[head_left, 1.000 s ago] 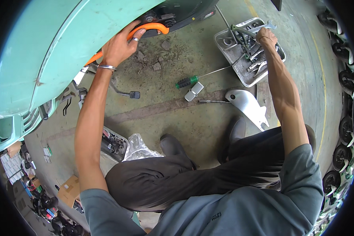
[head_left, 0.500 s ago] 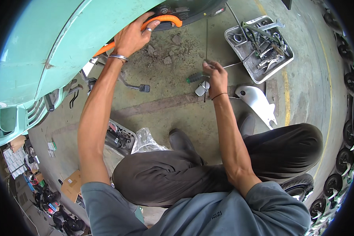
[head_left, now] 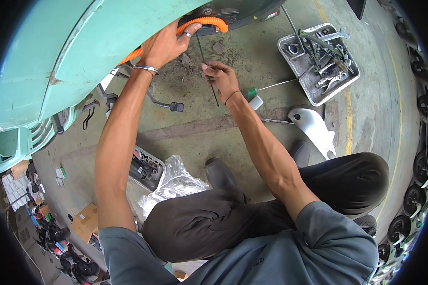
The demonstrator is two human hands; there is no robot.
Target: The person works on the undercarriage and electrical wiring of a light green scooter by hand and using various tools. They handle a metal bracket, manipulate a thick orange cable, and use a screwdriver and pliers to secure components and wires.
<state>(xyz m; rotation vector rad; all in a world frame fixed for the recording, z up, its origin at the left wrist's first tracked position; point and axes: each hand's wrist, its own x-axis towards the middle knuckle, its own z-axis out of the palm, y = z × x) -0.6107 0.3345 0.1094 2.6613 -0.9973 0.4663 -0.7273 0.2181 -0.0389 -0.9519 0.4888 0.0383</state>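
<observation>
My left hand (head_left: 166, 46) is closed around an orange corrugated conduit (head_left: 208, 22), which runs along the lower edge of the mint-green vehicle body (head_left: 90, 52). A silver ring and a metal bangle show on that hand and wrist. My right hand (head_left: 223, 78), just below and to the right, pinches a long thin black strip (head_left: 214, 95) between thumb and fingers. Its upper end reaches up near the conduit, and the lower end hangs past the hand. Beyond my right wrist a green-handled screwdriver (head_left: 252, 92) lies beside a small pale block (head_left: 256, 103).
A metal tray (head_left: 317, 101) of wrenches, pliers and other tools lies at the upper right. Below it rests a silver curved cover (head_left: 314, 126). A pedal (head_left: 176, 107) protrudes near my left forearm. Clear plastic wrap (head_left: 178, 178) and another parts tray (head_left: 150, 183) lie by my knee.
My right hand has moved left and slightly up with the black strip, toward the conduit. The strip is now tilted. My left hand keeps its hold on the conduit.
</observation>
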